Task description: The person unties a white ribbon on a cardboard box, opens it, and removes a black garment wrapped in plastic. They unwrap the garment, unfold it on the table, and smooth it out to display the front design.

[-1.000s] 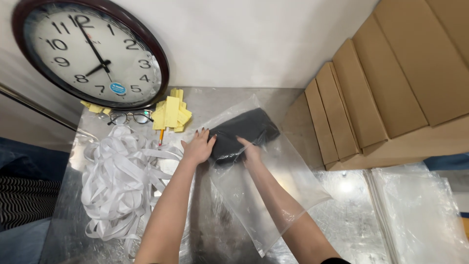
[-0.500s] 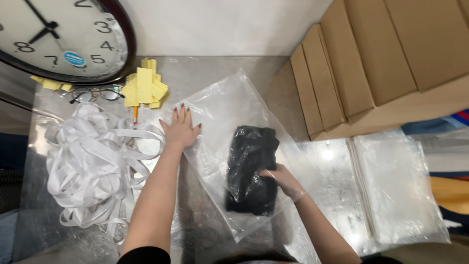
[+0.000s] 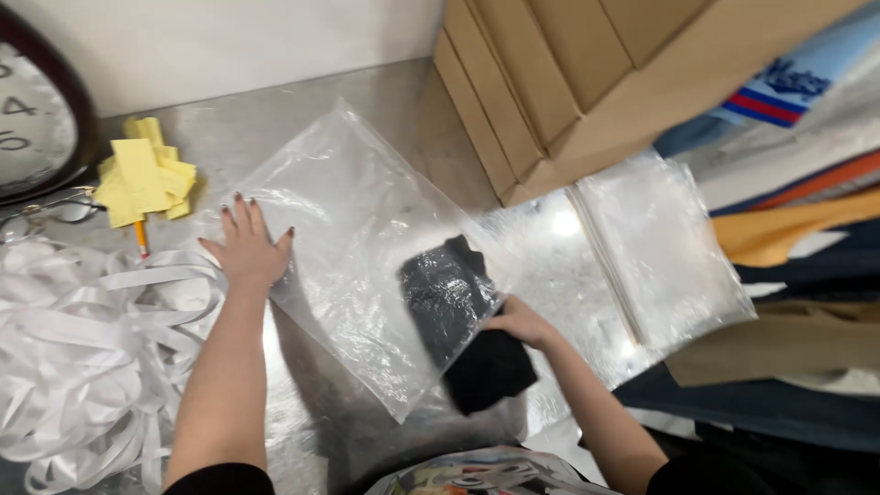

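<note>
Two hands work at one clear bag [image 3: 353, 238], the landmark for every position below. The bag lies flat on the steel table [image 3: 367, 87], turned like a diamond with one corner toward the wall.

Your left hand [image 3: 246, 249] presses down on the bag's left corner, palm flat and fingers spread, gripping nothing.

Your right hand [image 3: 519, 323] meets the bag at its lower right edge, fingers closed on a dark garment [image 3: 463, 325]. The garment sits partly inside the bag: its upper half shows through the plastic, while its lower half hangs out past the bag's edge, toward you.

Left of the bag, beyond your left hand, lies a heap of white strips [image 3: 87, 339]. Up and left of the bag rest yellow paper pieces [image 3: 147, 179] with a pencil [image 3: 141, 238] just below them. Further left, a round clock [image 3: 41, 119] leans at the frame's edge, with spectacles [image 3: 46, 215] beside its lower rim.

Up and right of the bag stand stacked cardboard boxes [image 3: 559, 82], touching the table. Directly right of the bag lies a pile of more clear bags [image 3: 665, 247], just beside your right hand. Beyond that pile, folded clothes [image 3: 797, 229] in orange, navy and tan lie layered.
</note>
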